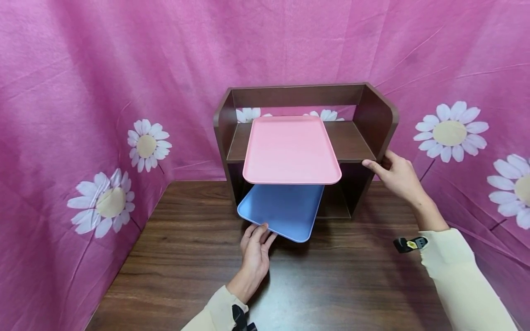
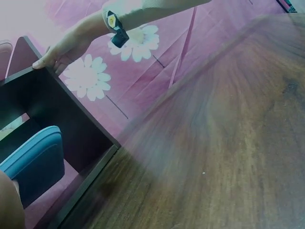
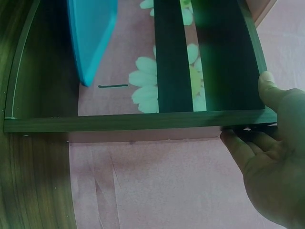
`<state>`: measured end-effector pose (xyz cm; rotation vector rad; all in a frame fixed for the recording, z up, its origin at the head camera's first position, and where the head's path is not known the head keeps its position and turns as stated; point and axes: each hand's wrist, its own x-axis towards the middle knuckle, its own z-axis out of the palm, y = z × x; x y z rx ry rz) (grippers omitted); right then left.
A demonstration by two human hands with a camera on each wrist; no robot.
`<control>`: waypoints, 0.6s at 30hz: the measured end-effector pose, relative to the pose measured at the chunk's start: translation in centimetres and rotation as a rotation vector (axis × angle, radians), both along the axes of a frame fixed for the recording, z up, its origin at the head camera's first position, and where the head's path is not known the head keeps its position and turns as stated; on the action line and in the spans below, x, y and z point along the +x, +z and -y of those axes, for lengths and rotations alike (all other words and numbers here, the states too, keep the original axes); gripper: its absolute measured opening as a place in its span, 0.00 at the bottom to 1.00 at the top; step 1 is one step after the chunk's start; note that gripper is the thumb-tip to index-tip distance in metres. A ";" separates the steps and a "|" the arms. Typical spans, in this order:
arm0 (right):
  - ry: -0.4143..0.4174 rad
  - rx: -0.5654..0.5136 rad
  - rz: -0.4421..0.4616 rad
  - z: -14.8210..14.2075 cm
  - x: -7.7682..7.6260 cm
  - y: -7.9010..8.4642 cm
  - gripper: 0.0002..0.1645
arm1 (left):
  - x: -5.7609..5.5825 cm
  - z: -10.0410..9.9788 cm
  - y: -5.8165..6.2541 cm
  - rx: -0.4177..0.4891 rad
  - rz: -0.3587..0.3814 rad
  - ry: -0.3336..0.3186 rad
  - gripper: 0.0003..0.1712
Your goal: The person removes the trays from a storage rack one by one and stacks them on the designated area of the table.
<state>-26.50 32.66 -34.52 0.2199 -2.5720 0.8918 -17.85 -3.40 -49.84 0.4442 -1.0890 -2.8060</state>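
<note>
A blue tray [image 1: 281,209] juts tilted out of the lower compartment of a dark brown two-tier shelf [image 1: 298,95]. My left hand [image 1: 254,250] pinches its front edge, thumb on top and fingers below; in the left wrist view only part of that hand [image 2: 9,202] shows beside the blue tray [image 2: 38,162]. On the upper tier lies a pink tray [image 1: 291,149], its front overhanging the shelf and hiding the blue tray's rear in the head view. My right hand [image 1: 399,179] grips the shelf's right side panel, thumb at the front edge, fingers along the outside [image 3: 238,148].
The shelf stands on a brown wood-grain table [image 1: 186,257], close to a pink curtain [image 1: 174,55] printed with white daisies. The curtain also runs along the left and right sides. A dark camera strap sits at each wrist.
</note>
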 end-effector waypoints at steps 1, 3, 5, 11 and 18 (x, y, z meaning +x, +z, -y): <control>0.000 0.001 -0.001 0.0 0.0 0.0 0.28 | 0.0 0.0 0.1 0.001 0.001 0.003 0.11; 0.001 0.001 0.001 0.0 0.0 0.1 0.28 | -0.1 0.1 0.3 0.006 0.001 0.011 0.10; 0.003 0.001 0.003 0.0 0.1 0.1 0.28 | -0.2 0.2 0.4 0.002 0.004 0.020 0.08; 0.006 0.001 0.001 0.0 0.1 0.1 0.29 | -0.5 1.0 0.7 -0.027 0.010 0.013 0.07; 0.011 -0.003 -0.004 -0.1 0.0 0.0 0.29 | -0.7 2.0 1.0 -0.052 -0.005 -0.020 0.12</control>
